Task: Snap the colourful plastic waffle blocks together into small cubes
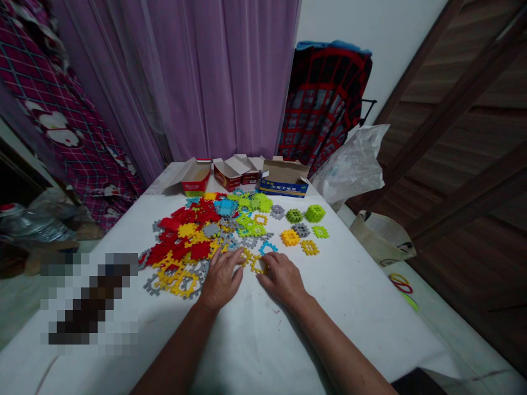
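Note:
My left hand (222, 278) rests over the right edge of a heap of toothed plastic building pieces (193, 233), fingers stretched out and thumb apart. The heap mixes red, yellow, grey, blue and green flat pieces. Just to its right, my right hand (285, 278) has its thumb and fingers closed at the right edge of a yellow toothed frame piece (256, 265). A blue frame piece (268, 247) lies just beyond those fingers. Farther right are small stacks: an orange-yellow one (290, 237), a bright green one (315, 213) and a dark green one (294, 215).
Opened cardboard boxes, among them a red one (196, 178) and a blue one (284, 181), stand along the table's far edge. A clear plastic bag (354, 164) is at the back right corner. An open cloth bag (382, 238) sits beyond the right edge. One patch at left is pixelated.

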`<state>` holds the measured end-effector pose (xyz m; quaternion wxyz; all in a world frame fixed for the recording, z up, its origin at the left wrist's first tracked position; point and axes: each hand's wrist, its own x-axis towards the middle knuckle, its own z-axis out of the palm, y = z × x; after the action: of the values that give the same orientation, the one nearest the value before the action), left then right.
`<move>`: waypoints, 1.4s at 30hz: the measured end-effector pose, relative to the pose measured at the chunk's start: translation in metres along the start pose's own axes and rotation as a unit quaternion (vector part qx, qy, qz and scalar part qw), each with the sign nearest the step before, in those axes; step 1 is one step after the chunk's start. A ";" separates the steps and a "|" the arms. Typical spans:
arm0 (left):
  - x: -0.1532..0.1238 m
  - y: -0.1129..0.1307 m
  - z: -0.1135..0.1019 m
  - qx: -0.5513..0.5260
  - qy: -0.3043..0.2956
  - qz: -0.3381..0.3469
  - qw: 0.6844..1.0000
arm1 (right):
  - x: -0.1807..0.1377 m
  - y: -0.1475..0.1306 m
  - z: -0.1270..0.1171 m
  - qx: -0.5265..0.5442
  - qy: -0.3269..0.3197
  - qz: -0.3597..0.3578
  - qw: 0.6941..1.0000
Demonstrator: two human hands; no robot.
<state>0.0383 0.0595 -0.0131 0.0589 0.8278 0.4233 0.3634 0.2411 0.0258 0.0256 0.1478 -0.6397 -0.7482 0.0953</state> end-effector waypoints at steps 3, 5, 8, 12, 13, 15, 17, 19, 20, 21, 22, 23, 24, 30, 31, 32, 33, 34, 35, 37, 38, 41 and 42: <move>0.000 -0.001 0.000 0.000 -0.006 -0.007 1.000 | 0.002 -0.004 -0.006 -0.005 -0.034 0.003 0.999; 0.000 -0.002 0.000 0.001 -0.005 -0.010 1.000 | 0.004 -0.004 -0.011 -0.014 -0.061 -0.005 0.998; 0.000 -0.002 0.000 0.002 0.005 -0.005 1.000 | 0.006 0.002 -0.018 -0.029 -0.099 -0.028 0.994; 0.000 -0.003 0.000 0.002 0.003 -0.005 1.000 | 0.004 0.020 -0.027 0.000 -0.110 -0.029 0.993; 0.001 -0.003 0.000 0.002 0.001 -0.006 1.000 | 0.002 0.025 -0.028 0.011 -0.107 -0.021 0.994; 0.001 -0.003 0.001 0.002 0.000 -0.007 1.000 | -0.004 0.033 -0.028 0.032 -0.091 0.000 0.995; 0.001 -0.003 0.001 0.001 0.000 -0.006 1.000 | -0.011 0.035 -0.025 0.046 -0.058 0.020 0.997; 0.001 -0.003 0.001 0.001 0.002 -0.005 1.000 | -0.020 0.032 -0.018 0.048 -0.011 0.045 0.998; 0.001 -0.003 0.001 0.001 0.001 -0.004 1.000 | -0.023 0.030 -0.014 0.043 0.013 0.056 0.997; 0.001 -0.002 0.000 0.001 0.001 -0.004 1.000 | -0.026 0.027 -0.009 0.037 0.033 0.066 0.997; 0.001 -0.002 0.000 0.001 0.000 -0.004 1.000 | -0.028 0.024 -0.004 0.030 0.049 0.074 0.996; 0.001 -0.002 0.000 0.001 -0.001 -0.004 1.000 | -0.029 0.021 0.001 0.026 0.061 0.081 0.994; 0.001 -0.002 0.000 0.001 -0.002 -0.005 1.000 | -0.030 0.020 0.005 0.025 0.070 0.087 0.993; 0.000 -0.004 0.001 0.003 0.009 -0.003 1.000 | -0.033 0.050 0.006 0.068 0.153 0.147 0.975; 0.000 -0.005 0.002 0.003 0.008 -0.002 1.000 | -0.033 0.060 0.001 0.068 0.182 0.177 0.965; 0.000 -0.005 0.002 0.003 0.007 -0.002 1.000 | -0.032 0.070 -0.004 0.064 0.211 0.212 0.952; 0.000 -0.005 0.002 0.004 0.005 -0.001 1.000 | -0.029 0.079 -0.009 0.058 0.236 0.246 0.938; 0.001 -0.006 0.002 0.005 0.004 -0.001 1.000 | -0.027 0.088 -0.014 0.050 0.250 0.276 0.927; 0.001 -0.006 0.003 0.006 0.003 0.000 1.000 | -0.023 0.095 -0.019 0.042 0.252 0.300 0.919; 0.001 -0.007 0.003 0.006 0.002 0.000 1.000 | -0.015 0.104 -0.024 0.027 0.239 0.333 0.912; 0.002 -0.007 0.003 0.004 0.001 0.000 1.000 | -0.011 0.106 -0.024 0.021 0.230 0.343 0.911; 0.002 -0.008 0.002 -0.002 -0.006 -0.004 1.000 | -0.004 0.105 -0.021 0.008 0.210 0.359 0.909; 0.002 -0.008 0.002 -0.004 -0.007 -0.006 1.000 | -0.003 0.104 -0.020 0.005 0.207 0.359 0.910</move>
<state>0.0353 0.0662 -0.0169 0.0675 0.8278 0.4260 0.3587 0.3451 0.0389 0.0095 0.2587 -0.8697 -0.4202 0.0115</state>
